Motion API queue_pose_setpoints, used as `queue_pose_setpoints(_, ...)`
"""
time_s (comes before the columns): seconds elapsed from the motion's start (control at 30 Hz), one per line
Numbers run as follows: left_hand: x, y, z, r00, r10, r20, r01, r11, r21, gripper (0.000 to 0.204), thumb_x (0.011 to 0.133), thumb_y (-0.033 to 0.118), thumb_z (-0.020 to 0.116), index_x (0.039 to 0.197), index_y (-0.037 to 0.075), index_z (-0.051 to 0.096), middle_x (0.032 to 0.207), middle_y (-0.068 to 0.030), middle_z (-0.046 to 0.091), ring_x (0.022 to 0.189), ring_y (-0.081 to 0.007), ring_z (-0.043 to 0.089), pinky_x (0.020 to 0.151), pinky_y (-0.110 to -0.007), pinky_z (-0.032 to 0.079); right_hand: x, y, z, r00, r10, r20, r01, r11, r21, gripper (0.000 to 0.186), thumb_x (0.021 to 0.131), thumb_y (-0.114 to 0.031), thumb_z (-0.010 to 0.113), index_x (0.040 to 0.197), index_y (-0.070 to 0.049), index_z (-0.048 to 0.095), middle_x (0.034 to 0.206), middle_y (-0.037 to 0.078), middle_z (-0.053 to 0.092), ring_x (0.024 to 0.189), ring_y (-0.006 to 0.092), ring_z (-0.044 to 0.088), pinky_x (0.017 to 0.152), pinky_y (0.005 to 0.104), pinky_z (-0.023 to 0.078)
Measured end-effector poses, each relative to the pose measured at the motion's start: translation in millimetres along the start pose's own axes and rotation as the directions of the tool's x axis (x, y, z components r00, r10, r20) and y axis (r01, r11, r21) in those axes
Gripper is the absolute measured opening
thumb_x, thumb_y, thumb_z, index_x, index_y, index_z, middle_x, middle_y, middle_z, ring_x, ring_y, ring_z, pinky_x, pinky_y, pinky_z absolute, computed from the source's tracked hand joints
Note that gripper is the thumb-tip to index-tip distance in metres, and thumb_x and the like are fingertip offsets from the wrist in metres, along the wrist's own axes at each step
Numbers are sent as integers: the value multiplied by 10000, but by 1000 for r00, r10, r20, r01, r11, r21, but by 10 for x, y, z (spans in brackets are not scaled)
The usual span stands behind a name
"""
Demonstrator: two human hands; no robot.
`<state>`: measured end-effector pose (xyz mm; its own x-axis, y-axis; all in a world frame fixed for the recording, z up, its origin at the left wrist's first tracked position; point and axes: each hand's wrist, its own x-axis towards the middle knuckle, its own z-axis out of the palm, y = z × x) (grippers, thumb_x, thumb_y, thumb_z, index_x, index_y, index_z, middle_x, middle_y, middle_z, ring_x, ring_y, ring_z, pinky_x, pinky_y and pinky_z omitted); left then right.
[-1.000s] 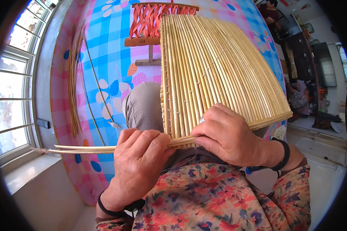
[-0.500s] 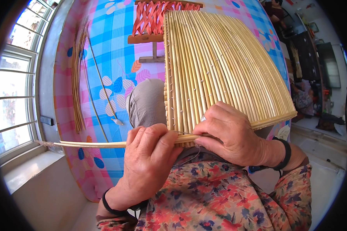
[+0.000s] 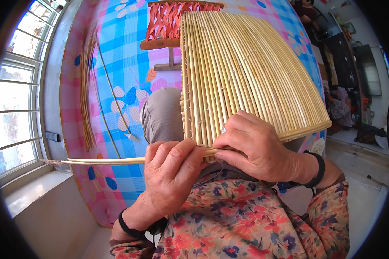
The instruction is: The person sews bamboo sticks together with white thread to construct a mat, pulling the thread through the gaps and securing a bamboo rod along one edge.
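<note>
Across my lap lies a panel of pale straw stalks (image 3: 242,77), stitched side by side with short white stitches. My left hand (image 3: 170,172) is closed around two loose stalks (image 3: 103,161) at the panel's near edge, their thin ends reaching out toward the window. Right beside it, my right hand (image 3: 250,146) pinches a thin dark needle (image 3: 204,147) against that same edge, its tip close to my left fingers. A silvery ring or thimble (image 3: 223,130) sits on a right finger. A loop of grey thread (image 3: 216,172) hangs below; the right fingertips are partly hidden.
A bundle of thin brown stalks (image 3: 87,95) lies on the checked, flowered cloth (image 3: 121,39) at left. Ahead stands a wooden frame (image 3: 162,44) wound with red strips. A barred window (image 3: 17,95) is on the left; another person (image 3: 304,11) shows far right.
My left hand has shifted slightly right, closer to my right hand, and less of the needle shows between them. The panel has moved slightly left in view.
</note>
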<state>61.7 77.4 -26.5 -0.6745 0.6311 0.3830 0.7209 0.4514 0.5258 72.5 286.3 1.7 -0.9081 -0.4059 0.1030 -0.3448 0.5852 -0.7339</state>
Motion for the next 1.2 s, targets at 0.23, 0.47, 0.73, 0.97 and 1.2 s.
queue_pose_setpoints(0.23,-8,-95,40,994,103,-45,-103,995,5,310,675,114,681,968,33,622,937,-63,596,790,-190,564,699,-334,418,3,34,-26,999,47,-4,-47,994,100,96,767,-33,664,847,-37,610,763,73,503,699,241,515,623,328,428)
queue_pose_setpoints(0.47,-5,-142,11,985,161,-66,-161,987,6,280,648,74,672,924,40,643,901,-58,605,719,-161,555,655,-316,420,51,-54,-434,914,394,96,-388,780,491,21,826,-18,607,835,0,606,735,30,525,649,93,501,570,237,402)
queue_pose_setpoints(0.73,3,-140,45,981,176,-77,-176,984,0,264,627,98,619,884,47,648,875,-53,614,720,-162,538,653,-311,429,107,-21,-623,937,143,319,-156,988,17,166,766,-43,673,931,-53,660,690,39,498,595,166,496,503,296,385)
queue_pose_setpoints(0.97,-13,-120,-43,988,151,-11,-151,988,12,243,632,98,606,868,53,644,848,-45,610,733,-163,530,659,-313,428,178,62,-544,879,121,461,-188,977,102,254,732,-43,692,982,-61,647,695,62,490,591,216,519,495,332,410)
queue_pose_setpoints(1.2,-31,-113,-82,990,135,43,-136,990,27,191,710,119,594,897,103,631,890,-27,603,754,-140,555,699,-330,423,257,124,-570,841,66,536,-167,976,142,260,740,-44,685,996,-52,639,708,76,486,577,225,520,480,333,408)
